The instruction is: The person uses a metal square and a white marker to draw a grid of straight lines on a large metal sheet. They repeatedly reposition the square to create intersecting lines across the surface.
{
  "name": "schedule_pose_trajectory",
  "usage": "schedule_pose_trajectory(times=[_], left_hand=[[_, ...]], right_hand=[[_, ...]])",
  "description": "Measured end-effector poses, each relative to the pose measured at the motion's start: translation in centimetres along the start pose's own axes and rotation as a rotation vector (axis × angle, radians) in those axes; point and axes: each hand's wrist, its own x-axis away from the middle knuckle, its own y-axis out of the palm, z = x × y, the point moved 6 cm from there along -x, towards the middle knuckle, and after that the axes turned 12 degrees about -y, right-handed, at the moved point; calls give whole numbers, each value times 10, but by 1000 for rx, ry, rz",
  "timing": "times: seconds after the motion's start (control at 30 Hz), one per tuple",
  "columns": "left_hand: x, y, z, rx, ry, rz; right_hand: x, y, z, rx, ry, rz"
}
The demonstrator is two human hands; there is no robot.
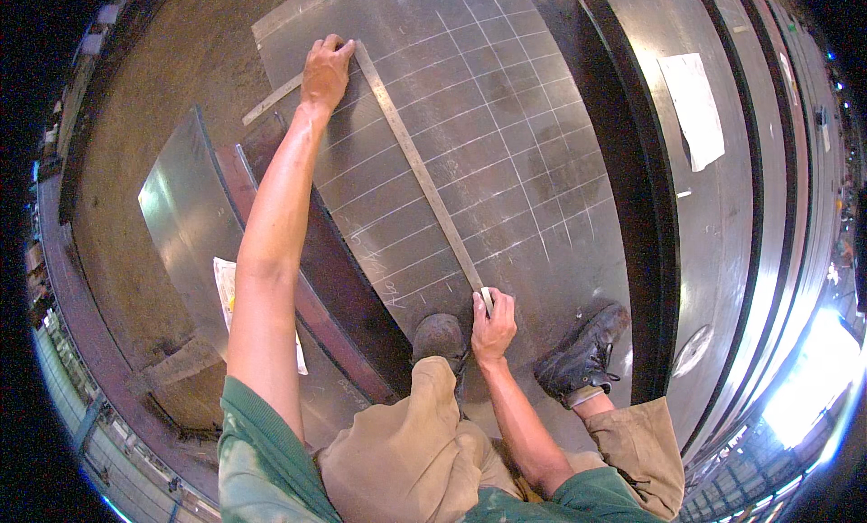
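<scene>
Steel framing square lies on the gridded metal plate; probably stiff, fairly light, apt to slide, best held near its corner. There the left hand bunches, grip unclear; the right hand pinches a pale chalk-like stick.

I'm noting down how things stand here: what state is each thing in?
Plate: lying flat, marked with a pale grid.
Square: laid across the grid.
Left hand: fingers bent, at the square's corner.
Right hand: closed on a pale piece at the square's near end.
Right paper: spread out.
Left paper: partly hidden by the left arm.
Right shoe: laced, on the plate.
</scene>
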Motion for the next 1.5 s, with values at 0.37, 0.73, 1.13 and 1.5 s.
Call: schedule_pose_trajectory(times=[0.37, 0.73, 1.13, 1.5], left_hand=[[-4, 6, 12, -171, -19, -74], [-4, 10, 11, -159, -9, -112], [0, 4, 14, -127, 0, -73], [-4, 13, 7, -133, -12, -79]], right_hand=[[1, -1, 3, -9, -18, 9], [2, -2, 2, 53, -94, 8], [1, -1, 7, 51, -128, -66], [-2, -3, 4, 30, -162, -23]])
